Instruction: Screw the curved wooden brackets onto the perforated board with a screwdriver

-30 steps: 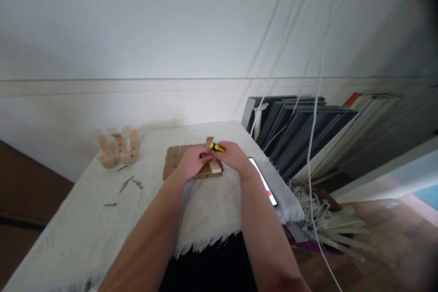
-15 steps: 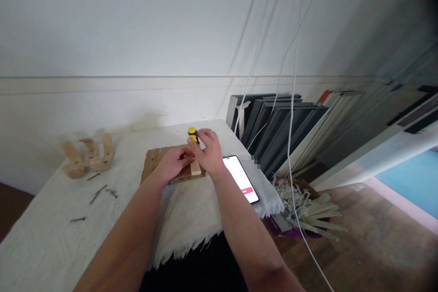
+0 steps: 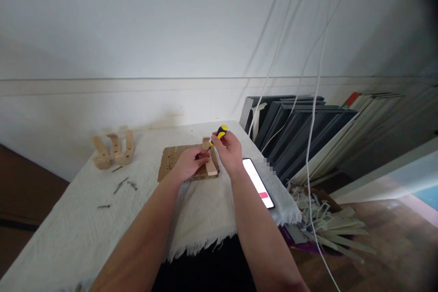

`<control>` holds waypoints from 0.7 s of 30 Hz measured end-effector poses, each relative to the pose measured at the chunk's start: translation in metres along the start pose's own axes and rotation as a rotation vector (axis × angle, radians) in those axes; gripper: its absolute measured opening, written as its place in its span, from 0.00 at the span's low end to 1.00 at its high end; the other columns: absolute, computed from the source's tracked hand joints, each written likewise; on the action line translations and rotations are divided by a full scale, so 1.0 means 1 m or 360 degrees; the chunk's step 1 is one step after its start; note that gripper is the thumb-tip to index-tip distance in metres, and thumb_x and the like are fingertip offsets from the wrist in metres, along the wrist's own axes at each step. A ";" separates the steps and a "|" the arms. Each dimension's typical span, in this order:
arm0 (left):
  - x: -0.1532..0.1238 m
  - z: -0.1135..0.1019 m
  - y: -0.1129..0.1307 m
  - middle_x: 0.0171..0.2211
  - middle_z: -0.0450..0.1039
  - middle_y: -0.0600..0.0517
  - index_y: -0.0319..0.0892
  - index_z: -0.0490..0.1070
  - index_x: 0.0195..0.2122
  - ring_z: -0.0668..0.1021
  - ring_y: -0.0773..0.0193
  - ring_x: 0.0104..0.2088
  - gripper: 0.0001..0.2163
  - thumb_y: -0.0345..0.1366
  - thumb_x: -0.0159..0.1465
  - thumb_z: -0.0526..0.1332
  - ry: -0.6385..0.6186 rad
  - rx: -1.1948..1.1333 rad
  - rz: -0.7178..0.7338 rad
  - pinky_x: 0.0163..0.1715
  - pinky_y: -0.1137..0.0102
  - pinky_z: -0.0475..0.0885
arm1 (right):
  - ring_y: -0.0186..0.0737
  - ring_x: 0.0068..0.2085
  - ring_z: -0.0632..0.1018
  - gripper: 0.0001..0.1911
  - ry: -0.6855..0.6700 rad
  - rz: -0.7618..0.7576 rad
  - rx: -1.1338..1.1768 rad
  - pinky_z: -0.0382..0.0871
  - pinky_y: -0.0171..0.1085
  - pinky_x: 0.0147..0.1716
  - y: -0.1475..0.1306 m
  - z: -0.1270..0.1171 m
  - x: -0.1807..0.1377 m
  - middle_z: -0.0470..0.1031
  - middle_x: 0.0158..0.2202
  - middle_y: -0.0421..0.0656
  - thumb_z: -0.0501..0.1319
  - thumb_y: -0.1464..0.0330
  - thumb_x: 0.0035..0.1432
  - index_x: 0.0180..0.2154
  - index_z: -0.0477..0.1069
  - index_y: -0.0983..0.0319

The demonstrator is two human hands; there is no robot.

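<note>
A yellow-and-black screwdriver is gripped by my right hand, tilted with its tip pointing down and left. Below the tip lies a wooden hook, a curved pale piece resting on a sheet of brown cardboard with several small holes. The fingers of my left hand are pinched together over the hook, close to the screwdriver's tip. Whatever sits between those fingertips is too small and covered to make out.
Several similar wooden hooks stand at the table's left, with several dark screws near them. A phone lies right of my right hand. Dark panels lean against the wall beyond the white cloth's right edge; white cables hang down.
The screwdriver has gone from nearly upright to tilted, its handle leaning right, and more of the wooden hook shows. The camera view has turned left, shifting everything rightward.
</note>
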State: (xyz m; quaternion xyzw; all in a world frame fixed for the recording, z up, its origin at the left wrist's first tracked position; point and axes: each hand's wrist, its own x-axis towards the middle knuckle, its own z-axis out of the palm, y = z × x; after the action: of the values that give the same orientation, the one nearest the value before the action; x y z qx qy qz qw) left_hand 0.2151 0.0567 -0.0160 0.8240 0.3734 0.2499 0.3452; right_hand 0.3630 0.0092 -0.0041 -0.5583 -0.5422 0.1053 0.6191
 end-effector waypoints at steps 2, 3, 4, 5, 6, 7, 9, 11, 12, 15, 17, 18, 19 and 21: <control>0.000 0.000 -0.001 0.34 0.79 0.49 0.39 0.77 0.35 0.77 0.61 0.34 0.07 0.35 0.58 0.62 0.0008 0.0008 -0.0011 0.37 0.68 0.69 | 0.35 0.32 0.73 0.15 0.0024 -0.0014 -0.0032 0.66 0.36 0.34 -0.001 -0.001 -0.001 0.73 0.33 0.43 0.57 0.56 0.59 0.35 0.73 0.62; 0.000 0.000 -0.001 0.34 0.79 0.49 0.39 0.77 0.35 0.77 0.61 0.34 0.07 0.35 0.58 0.62 0.0015 0.0015 -0.0021 0.38 0.68 0.69 | 0.35 0.33 0.73 0.15 0.0036 -0.0014 -0.0053 0.66 0.36 0.34 -0.001 -0.001 -0.001 0.73 0.33 0.43 0.56 0.56 0.59 0.35 0.72 0.61; 0.000 0.001 -0.001 0.34 0.79 0.49 0.39 0.77 0.36 0.77 0.61 0.34 0.07 0.35 0.58 0.62 0.0018 0.0019 -0.0033 0.38 0.68 0.69 | 0.36 0.33 0.72 0.15 0.0043 -0.0020 -0.0075 0.66 0.36 0.34 -0.002 -0.002 -0.001 0.72 0.33 0.43 0.56 0.57 0.59 0.35 0.72 0.61; 0.000 0.001 -0.002 0.34 0.79 0.49 0.39 0.77 0.36 0.77 0.61 0.34 0.08 0.35 0.58 0.63 0.0018 0.0015 -0.0043 0.38 0.68 0.69 | 0.36 0.33 0.72 0.15 0.0042 -0.0030 -0.0093 0.66 0.36 0.34 -0.002 -0.003 -0.002 0.72 0.32 0.42 0.56 0.57 0.59 0.34 0.72 0.61; 0.000 0.001 -0.002 0.35 0.79 0.49 0.39 0.77 0.36 0.77 0.60 0.34 0.08 0.36 0.58 0.63 0.0017 0.0001 -0.0050 0.38 0.67 0.69 | 0.36 0.33 0.72 0.15 0.0034 -0.0045 -0.0107 0.66 0.36 0.34 -0.003 -0.003 -0.002 0.71 0.32 0.42 0.56 0.57 0.59 0.33 0.71 0.61; 0.000 0.001 -0.002 0.35 0.79 0.49 0.39 0.77 0.36 0.78 0.60 0.34 0.08 0.36 0.58 0.62 0.0013 -0.0022 -0.0052 0.38 0.67 0.69 | 0.36 0.33 0.72 0.14 0.0021 -0.0062 -0.0120 0.65 0.36 0.34 -0.003 -0.004 -0.002 0.71 0.31 0.42 0.56 0.57 0.59 0.33 0.71 0.61; -0.001 0.002 -0.003 0.35 0.79 0.48 0.39 0.77 0.36 0.78 0.60 0.35 0.08 0.36 0.59 0.62 0.0010 -0.0061 -0.0047 0.38 0.68 0.69 | 0.36 0.31 0.71 0.14 -0.0012 -0.0096 -0.0133 0.65 0.36 0.33 -0.003 -0.004 -0.002 0.70 0.29 0.41 0.56 0.58 0.59 0.31 0.70 0.61; -0.001 0.001 -0.003 0.35 0.79 0.49 0.39 0.77 0.37 0.78 0.61 0.35 0.08 0.36 0.58 0.62 0.0015 -0.0051 -0.0037 0.38 0.68 0.69 | 0.35 0.30 0.70 0.14 -0.0051 -0.0126 -0.0139 0.64 0.36 0.32 -0.003 -0.003 -0.002 0.69 0.29 0.41 0.57 0.58 0.59 0.30 0.69 0.61; -0.001 0.001 -0.003 0.35 0.79 0.49 0.39 0.77 0.36 0.78 0.61 0.35 0.08 0.36 0.58 0.62 0.0016 -0.0036 -0.0037 0.38 0.68 0.69 | 0.35 0.30 0.70 0.13 -0.0065 -0.0140 -0.0147 0.64 0.36 0.32 -0.003 -0.003 -0.002 0.69 0.29 0.41 0.57 0.58 0.59 0.29 0.69 0.61; -0.001 0.001 -0.003 0.34 0.79 0.49 0.39 0.77 0.36 0.77 0.62 0.33 0.08 0.36 0.58 0.62 0.0008 -0.0010 -0.0030 0.37 0.69 0.68 | 0.35 0.31 0.70 0.13 -0.0079 -0.0155 -0.0181 0.64 0.36 0.32 -0.004 -0.002 -0.002 0.68 0.29 0.41 0.57 0.59 0.59 0.28 0.69 0.61; 0.000 0.001 -0.003 0.33 0.79 0.50 0.39 0.77 0.35 0.77 0.62 0.33 0.07 0.35 0.58 0.62 -0.0006 -0.0020 -0.0018 0.36 0.69 0.68 | 0.35 0.31 0.69 0.13 -0.0085 -0.0170 -0.0197 0.64 0.36 0.32 -0.006 -0.002 -0.002 0.68 0.28 0.41 0.57 0.59 0.59 0.28 0.68 0.60; 0.000 0.001 -0.003 0.33 0.79 0.49 0.39 0.77 0.35 0.77 0.62 0.33 0.07 0.35 0.58 0.62 -0.0008 -0.0027 -0.0015 0.36 0.69 0.68 | 0.35 0.31 0.69 0.13 -0.0092 -0.0181 -0.0201 0.63 0.36 0.32 -0.007 -0.002 -0.002 0.67 0.28 0.40 0.57 0.60 0.59 0.27 0.68 0.60; 0.000 0.001 -0.002 0.34 0.79 0.49 0.38 0.77 0.35 0.77 0.62 0.33 0.07 0.35 0.58 0.62 -0.0011 -0.0035 -0.0012 0.36 0.69 0.68 | 0.35 0.30 0.69 0.13 -0.0100 -0.0194 -0.0203 0.63 0.35 0.32 -0.008 -0.002 -0.002 0.66 0.27 0.40 0.57 0.60 0.59 0.27 0.68 0.60; 0.000 0.001 -0.002 0.33 0.79 0.49 0.38 0.77 0.35 0.77 0.62 0.33 0.07 0.35 0.58 0.62 -0.0017 -0.0049 -0.0012 0.36 0.69 0.68 | 0.35 0.30 0.69 0.12 -0.0115 -0.0203 -0.0202 0.63 0.35 0.32 -0.010 -0.002 -0.002 0.65 0.26 0.39 0.58 0.61 0.58 0.26 0.68 0.61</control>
State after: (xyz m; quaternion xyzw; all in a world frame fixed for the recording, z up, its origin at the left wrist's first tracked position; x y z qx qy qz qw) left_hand 0.2149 0.0568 -0.0180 0.8185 0.3707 0.2500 0.3608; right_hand 0.3590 0.0030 0.0029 -0.5566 -0.6042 0.0513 0.5679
